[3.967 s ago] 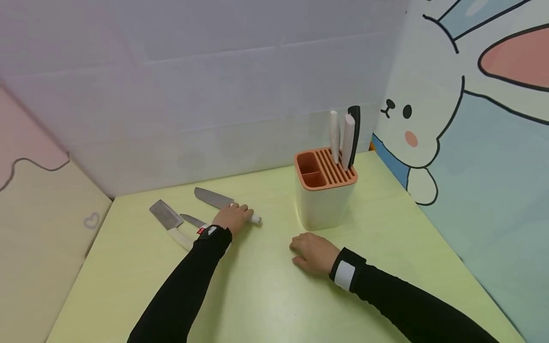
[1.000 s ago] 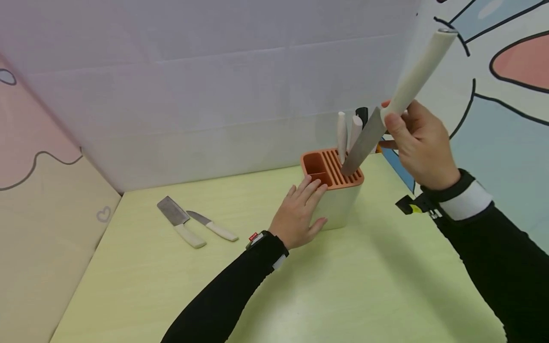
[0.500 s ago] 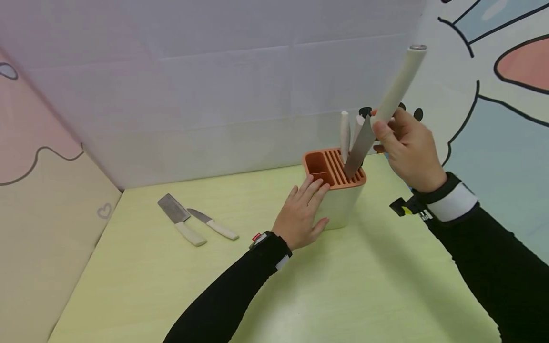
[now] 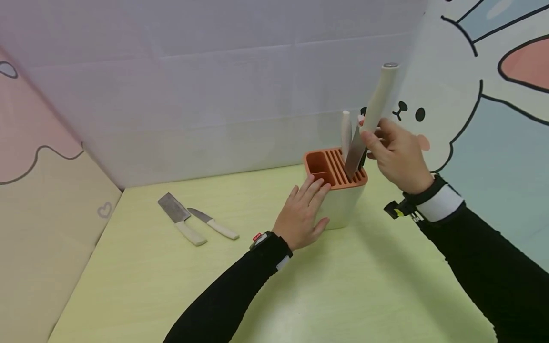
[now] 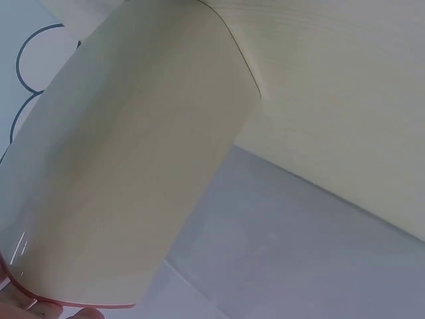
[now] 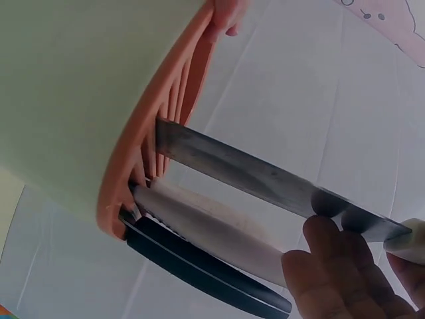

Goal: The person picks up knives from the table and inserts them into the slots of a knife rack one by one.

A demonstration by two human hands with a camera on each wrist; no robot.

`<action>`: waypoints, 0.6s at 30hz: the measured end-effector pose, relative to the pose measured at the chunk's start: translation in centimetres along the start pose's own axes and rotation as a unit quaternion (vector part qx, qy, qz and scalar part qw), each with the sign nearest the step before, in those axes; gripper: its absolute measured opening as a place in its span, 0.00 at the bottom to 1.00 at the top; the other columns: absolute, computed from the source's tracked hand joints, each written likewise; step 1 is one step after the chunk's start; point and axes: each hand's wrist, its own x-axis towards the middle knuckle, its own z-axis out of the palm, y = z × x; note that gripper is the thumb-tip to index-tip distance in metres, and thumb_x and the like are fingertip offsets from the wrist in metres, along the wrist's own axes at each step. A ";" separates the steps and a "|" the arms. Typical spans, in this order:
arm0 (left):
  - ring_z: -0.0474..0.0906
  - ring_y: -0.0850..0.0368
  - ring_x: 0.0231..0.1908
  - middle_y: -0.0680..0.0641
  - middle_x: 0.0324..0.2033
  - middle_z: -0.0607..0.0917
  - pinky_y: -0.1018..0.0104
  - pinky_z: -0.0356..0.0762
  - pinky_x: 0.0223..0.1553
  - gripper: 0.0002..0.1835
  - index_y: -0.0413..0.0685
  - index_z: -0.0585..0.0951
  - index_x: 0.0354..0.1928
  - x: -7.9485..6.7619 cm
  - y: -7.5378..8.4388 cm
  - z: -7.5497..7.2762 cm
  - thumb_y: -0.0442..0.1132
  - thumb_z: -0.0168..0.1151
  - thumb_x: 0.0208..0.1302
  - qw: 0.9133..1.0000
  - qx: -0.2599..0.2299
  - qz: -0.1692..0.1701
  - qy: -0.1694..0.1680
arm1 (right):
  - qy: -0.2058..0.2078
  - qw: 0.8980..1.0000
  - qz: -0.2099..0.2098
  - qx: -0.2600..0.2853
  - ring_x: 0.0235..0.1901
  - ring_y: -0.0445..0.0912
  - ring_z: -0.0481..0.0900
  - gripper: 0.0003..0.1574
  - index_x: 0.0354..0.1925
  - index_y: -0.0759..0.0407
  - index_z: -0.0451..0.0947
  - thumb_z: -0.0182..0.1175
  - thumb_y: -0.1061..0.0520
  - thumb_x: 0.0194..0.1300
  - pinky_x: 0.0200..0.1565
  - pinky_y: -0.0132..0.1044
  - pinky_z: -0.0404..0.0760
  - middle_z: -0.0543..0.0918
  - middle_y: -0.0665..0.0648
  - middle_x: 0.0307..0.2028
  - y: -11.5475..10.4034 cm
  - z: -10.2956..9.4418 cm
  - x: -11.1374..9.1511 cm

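My right hand (image 4: 401, 155) pinches a white-handled kitchen knife (image 4: 380, 97) where handle meets blade. The knife leans right, and its blade tip is at a slot of the knife block (image 4: 340, 207); the right wrist view shows the blade (image 6: 232, 163) reaching just into the slot. That block is pale with an orange slotted top. My left hand (image 4: 300, 214) rests with extended fingers on the block's near left rim. Also in the slots are a slim white-handled knife (image 4: 346, 131), another pale-handled knife (image 6: 212, 229) and a black-handled one (image 6: 206, 269).
On the left of the pale yellow table (image 4: 171, 290) lie a cleaver (image 4: 182, 221) and a small white-handled knife (image 4: 214, 224), close together. A pale wall (image 4: 214, 119) stands behind, with a cartoon-printed wall (image 4: 506, 157) on the right.
Four seconds ago my left hand was at a knife on the table; now it rests on the block. My right hand has brought the kitchen knife leftward and more upright over the slots.
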 end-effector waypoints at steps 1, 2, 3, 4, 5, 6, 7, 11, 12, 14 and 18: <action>0.41 0.50 0.70 0.44 0.68 0.60 0.48 0.53 0.66 0.42 0.46 0.53 0.70 0.0 0.0 0.0 0.55 0.56 0.59 1.000 0.000 0.000 0.000 | 0.000 1.000 -0.005 -0.005 0.41 0.56 0.81 0.23 0.58 0.58 0.71 0.51 0.51 0.68 0.31 0.17 0.75 0.78 0.63 0.52 0.1 0.1 0.0; 0.41 0.50 0.70 0.44 0.68 0.60 0.48 0.53 0.65 0.42 0.46 0.53 0.70 0.0 0.1 0.0 0.55 0.56 0.59 1.000 0.002 0.000 0.000 | 0.001 1.000 -0.010 -0.010 0.40 0.56 0.81 0.23 0.58 0.58 0.72 0.52 0.51 0.67 0.31 0.16 0.75 0.78 0.63 0.52 0.2 0.1 -0.1; 0.41 0.50 0.70 0.43 0.68 0.60 0.48 0.53 0.65 0.42 0.46 0.53 0.70 0.0 0.1 0.0 0.55 0.56 0.59 1.000 0.002 0.000 0.001 | 0.002 1.000 -0.014 -0.016 0.40 0.55 0.81 0.23 0.57 0.59 0.72 0.52 0.51 0.67 0.31 0.16 0.74 0.79 0.63 0.51 0.3 0.2 -0.1; 0.41 0.50 0.70 0.43 0.68 0.60 0.48 0.53 0.65 0.42 0.46 0.53 0.70 0.1 0.1 0.0 0.55 0.56 0.59 1.000 0.002 0.000 0.001 | 0.002 1.000 -0.018 -0.020 0.39 0.55 0.82 0.23 0.57 0.59 0.72 0.52 0.51 0.67 0.31 0.15 0.74 0.79 0.63 0.51 0.4 0.3 -0.1; 0.41 0.50 0.70 0.43 0.68 0.60 0.48 0.53 0.65 0.42 0.46 0.53 0.70 0.1 0.2 0.0 0.55 0.56 0.59 1.000 0.001 0.000 0.001 | 0.001 0.999 -0.022 -0.027 0.38 0.55 0.82 0.23 0.56 0.60 0.73 0.53 0.51 0.67 0.31 0.15 0.73 0.79 0.64 0.50 0.5 0.4 -0.1; 0.41 0.50 0.70 0.43 0.68 0.60 0.48 0.53 0.65 0.42 0.46 0.53 0.70 0.1 0.2 0.1 0.55 0.56 0.59 1.000 0.001 0.000 0.002 | 0.001 0.999 -0.025 -0.033 0.37 0.55 0.82 0.22 0.55 0.60 0.73 0.53 0.51 0.67 0.31 0.15 0.73 0.80 0.64 0.49 0.7 0.4 -0.2; 0.40 0.50 0.70 0.43 0.68 0.60 0.48 0.53 0.65 0.42 0.46 0.53 0.70 0.1 0.2 0.1 0.55 0.56 0.59 1.000 0.001 0.000 0.002 | 0.002 0.999 -0.027 -0.040 0.35 0.55 0.83 0.22 0.54 0.61 0.74 0.53 0.50 0.67 0.31 0.15 0.73 0.81 0.64 0.47 0.8 0.5 -0.2; 0.40 0.50 0.70 0.43 0.68 0.59 0.49 0.52 0.66 0.43 0.46 0.52 0.71 0.2 0.3 0.2 0.55 0.57 0.59 1.000 0.002 -0.002 -0.001 | 0.000 0.997 -0.040 -0.064 0.29 0.55 0.83 0.22 0.50 0.63 0.75 0.53 0.48 0.67 0.29 0.27 0.78 0.83 0.65 0.40 1.3 0.9 -0.4; 0.39 0.50 0.70 0.43 0.68 0.59 0.49 0.52 0.66 0.43 0.46 0.52 0.71 0.2 0.3 0.2 0.55 0.57 0.59 1.000 0.004 -0.002 -0.002 | -0.002 0.997 -0.041 -0.067 0.29 0.56 0.83 0.23 0.50 0.64 0.75 0.52 0.48 0.67 0.29 0.33 0.80 0.83 0.65 0.38 1.4 1.0 -0.4; 0.39 0.50 0.70 0.43 0.69 0.59 0.49 0.52 0.66 0.43 0.46 0.51 0.71 0.2 0.4 0.3 0.55 0.57 0.59 1.000 0.007 -0.002 -0.004 | -0.010 0.996 -0.044 -0.071 0.29 0.56 0.83 0.24 0.50 0.64 0.75 0.52 0.47 0.67 0.30 0.45 0.82 0.83 0.66 0.37 1.7 1.2 -0.5; 0.39 0.49 0.70 0.43 0.69 0.58 0.49 0.52 0.66 0.44 0.46 0.51 0.71 0.1 0.4 0.3 0.55 0.58 0.58 1.000 0.004 -0.002 -0.002 | -0.025 0.996 -0.038 -0.078 0.31 0.57 0.82 0.23 0.48 0.65 0.75 0.51 0.47 0.68 0.31 0.57 0.81 0.83 0.66 0.36 2.2 1.6 -0.6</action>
